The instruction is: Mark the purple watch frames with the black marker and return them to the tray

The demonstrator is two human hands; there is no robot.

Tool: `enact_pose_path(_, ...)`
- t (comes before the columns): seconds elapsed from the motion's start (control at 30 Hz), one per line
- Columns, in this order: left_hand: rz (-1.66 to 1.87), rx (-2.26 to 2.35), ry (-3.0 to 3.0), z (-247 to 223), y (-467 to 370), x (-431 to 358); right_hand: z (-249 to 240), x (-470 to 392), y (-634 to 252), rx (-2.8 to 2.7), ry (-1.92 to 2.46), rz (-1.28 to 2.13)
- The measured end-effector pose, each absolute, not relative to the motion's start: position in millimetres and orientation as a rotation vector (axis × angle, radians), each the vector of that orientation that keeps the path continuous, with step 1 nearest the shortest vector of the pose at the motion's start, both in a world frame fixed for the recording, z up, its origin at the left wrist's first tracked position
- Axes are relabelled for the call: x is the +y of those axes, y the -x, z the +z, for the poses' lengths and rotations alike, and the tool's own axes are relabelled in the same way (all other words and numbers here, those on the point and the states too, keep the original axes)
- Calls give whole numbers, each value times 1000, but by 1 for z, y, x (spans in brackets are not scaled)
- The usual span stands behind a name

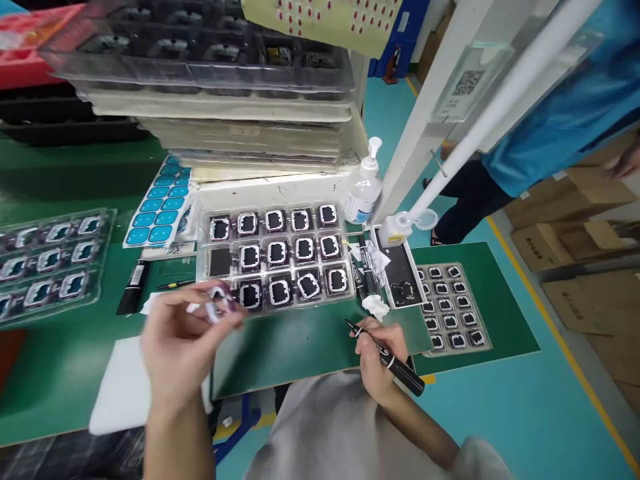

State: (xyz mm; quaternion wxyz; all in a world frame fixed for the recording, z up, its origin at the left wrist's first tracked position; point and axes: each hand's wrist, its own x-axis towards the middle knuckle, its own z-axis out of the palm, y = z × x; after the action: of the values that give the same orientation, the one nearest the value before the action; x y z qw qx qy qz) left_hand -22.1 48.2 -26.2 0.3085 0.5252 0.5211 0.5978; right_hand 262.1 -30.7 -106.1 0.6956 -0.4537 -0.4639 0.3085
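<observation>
Between the thumb and fingers of my left hand [180,340] is a small purple-and-white frame part [220,303], partly hidden and blurred. It is held over the near left corner of a clear plastic tray [273,269], whose pockets hold several similar square parts with dark centres. One pocket [221,262] in its left column shows only a dark bottom. My right hand [377,353] grips a black marker pen [397,369], uncapped, its tip pointing up and left above the green bench top [295,347].
More filled trays lie left [50,260] and right [457,307]. Stacked trays [225,80] rise behind. A pump bottle [365,187], a small white bottle [396,229] and a black parts box [400,267] stand right. Blue stickers [160,207] lie left. A person [560,120] stands beyond the post.
</observation>
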Motion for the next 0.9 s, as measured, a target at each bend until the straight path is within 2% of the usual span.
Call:
enact_pose_path(0.17, 1189, 1224, -999, -45, -64, -2, -104, -32, -265, -1037, 984, 698)
enact_pose_path(0.3, 1016, 1127, -890, -64, -95, -16, -92, -27, -265, -1174, 946, 738)
enact_pose_path(0.53, 985, 1274, -1108, -75, -95, -15, -76, -15, -258, -1419, 936, 717)
enact_pose_path(0.9, 938, 1421, -1299, -79, -100, -19, -72, -13, -256, -1416, 1010, 686)
